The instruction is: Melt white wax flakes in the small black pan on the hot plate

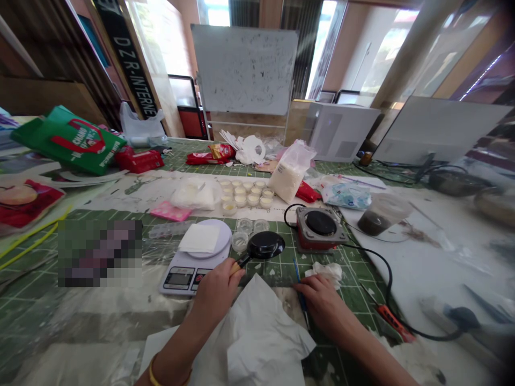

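My left hand (219, 287) is closed round the wooden handle of a small black frying pan (266, 245). The pan hangs just right of the white kitchen scale (177, 274), close to several clear round cups (240, 241). On the scale lies a folded white sheet (200, 238). My right hand (322, 297) rests low over the mat, its fingers stretched out and its thumb side touching a thin blue stick-like tool (298, 273). A crumpled white tissue (328, 273) lies at its fingertips. Between my forearms is a creased white paper sheet (261, 327).
A small electric hotplate (321, 225) with a black cord stands at right. Behind it are several cream-filled cups (252, 199) and a bag of white pellets (290, 171). An orange-handled tool (394, 323) lies on the green mat (364, 268). A tub of dark material (378, 214) stands further right.
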`<state>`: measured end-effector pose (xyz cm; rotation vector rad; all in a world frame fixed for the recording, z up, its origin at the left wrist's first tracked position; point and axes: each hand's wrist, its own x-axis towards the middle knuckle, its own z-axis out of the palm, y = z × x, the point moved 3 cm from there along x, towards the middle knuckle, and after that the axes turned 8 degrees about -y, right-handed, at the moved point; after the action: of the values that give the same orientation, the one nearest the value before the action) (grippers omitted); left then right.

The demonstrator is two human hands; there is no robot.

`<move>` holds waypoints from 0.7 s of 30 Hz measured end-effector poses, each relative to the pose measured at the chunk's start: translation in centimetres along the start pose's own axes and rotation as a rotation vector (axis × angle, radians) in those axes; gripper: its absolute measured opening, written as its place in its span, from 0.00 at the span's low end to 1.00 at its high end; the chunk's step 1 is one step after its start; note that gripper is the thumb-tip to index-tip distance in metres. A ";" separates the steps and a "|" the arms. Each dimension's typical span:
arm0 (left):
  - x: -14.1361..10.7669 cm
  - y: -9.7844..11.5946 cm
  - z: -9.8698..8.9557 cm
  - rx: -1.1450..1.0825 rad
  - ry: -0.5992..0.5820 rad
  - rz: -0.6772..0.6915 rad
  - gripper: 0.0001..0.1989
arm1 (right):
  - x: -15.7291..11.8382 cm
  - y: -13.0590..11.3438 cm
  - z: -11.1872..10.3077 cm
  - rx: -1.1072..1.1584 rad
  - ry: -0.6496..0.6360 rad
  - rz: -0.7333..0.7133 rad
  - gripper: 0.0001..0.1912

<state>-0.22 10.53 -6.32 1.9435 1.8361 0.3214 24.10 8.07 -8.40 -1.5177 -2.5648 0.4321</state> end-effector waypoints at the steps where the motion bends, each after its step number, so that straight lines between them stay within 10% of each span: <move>1: 0.0 0.0 0.0 0.001 0.001 0.001 0.10 | 0.0 0.0 0.0 0.000 -0.002 0.000 0.18; 21: 0.0 0.0 0.1 0.016 0.028 -0.002 0.11 | -0.1 0.0 -0.1 -0.019 0.022 -0.005 0.17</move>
<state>-0.23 10.54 -6.40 1.9576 1.8636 0.3363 24.15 7.95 -8.33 -1.5134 -2.5626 0.3895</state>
